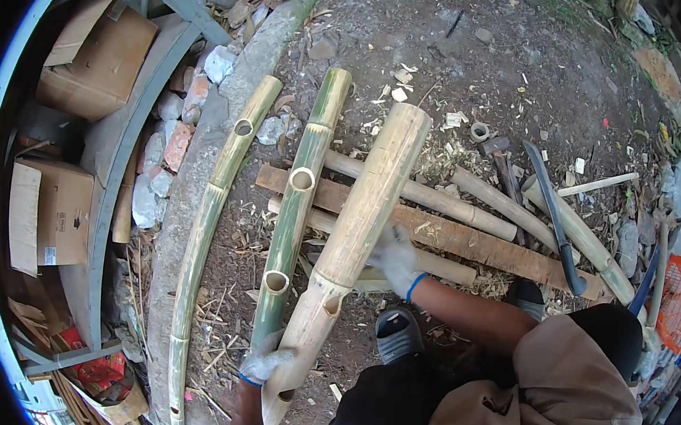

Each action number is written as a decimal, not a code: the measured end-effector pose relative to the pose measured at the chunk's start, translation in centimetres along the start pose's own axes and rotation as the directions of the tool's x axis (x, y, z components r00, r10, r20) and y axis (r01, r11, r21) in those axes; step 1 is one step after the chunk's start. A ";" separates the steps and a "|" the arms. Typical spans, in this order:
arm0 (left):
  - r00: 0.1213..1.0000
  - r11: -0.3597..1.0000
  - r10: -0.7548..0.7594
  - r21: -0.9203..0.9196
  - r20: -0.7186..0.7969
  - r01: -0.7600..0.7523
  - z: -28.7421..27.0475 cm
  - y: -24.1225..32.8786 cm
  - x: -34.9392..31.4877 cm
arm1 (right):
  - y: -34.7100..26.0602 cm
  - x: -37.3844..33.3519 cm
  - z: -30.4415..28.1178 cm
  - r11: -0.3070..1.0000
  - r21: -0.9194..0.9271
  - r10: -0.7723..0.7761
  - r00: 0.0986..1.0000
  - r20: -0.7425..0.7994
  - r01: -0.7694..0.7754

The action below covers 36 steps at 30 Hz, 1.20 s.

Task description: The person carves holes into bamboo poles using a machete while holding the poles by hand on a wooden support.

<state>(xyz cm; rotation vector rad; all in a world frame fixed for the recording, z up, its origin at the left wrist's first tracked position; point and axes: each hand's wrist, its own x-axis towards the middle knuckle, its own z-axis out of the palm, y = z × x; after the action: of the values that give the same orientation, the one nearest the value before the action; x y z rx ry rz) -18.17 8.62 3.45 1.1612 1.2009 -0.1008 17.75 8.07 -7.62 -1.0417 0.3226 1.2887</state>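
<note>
A thick pale bamboo pole (371, 191) with cut openings slants across the middle. My left hand (264, 362), in a white glove with a blue cuff, grips its lower part. My right hand (396, 260), gloved alike, is blurred beside the pole's right edge, and its fingers cannot be made out. Left of the pale pole lies a green bamboo pole (288, 232) with round holes. Farther left is a longer, slimmer bamboo pole (207, 216), also with a hole near its top.
A wooden plank (469, 241) and several bamboo lengths (424, 196) lie crosswise under the poles. A long-bladed knife (554, 204) with a dark handle rests at the right. Cardboard boxes (61, 218) stand on a grey shelf at the left. Orange netting (680, 303) lies far right.
</note>
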 end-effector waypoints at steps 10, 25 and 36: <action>0.994 0.997 0.000 -0.072 0.113 0.008 3.3 -2.4 5.1 | -15.4 1.8 3.3 0.311 -0.835 -0.730 0.677 0.096 0.454; 1.000 0.964 0.009 -0.265 0.015 -0.005 11.1 -4.6 8.7 | -18.2 6.5 2.5 -0.271 -0.960 -0.621 0.749 0.232 0.072; 0.844 0.907 0.416 0.218 -0.337 -0.360 12.0 -2.8 8.3 | -20.9 7.5 4.3 -0.163 -0.964 -0.263 0.933 0.246 0.208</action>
<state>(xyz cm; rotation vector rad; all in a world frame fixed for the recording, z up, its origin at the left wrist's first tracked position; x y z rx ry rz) -8.35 2.51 -5.82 1.5866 1.2781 0.3675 37.21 17.69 -1.32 -2.3245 -1.1299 0.9707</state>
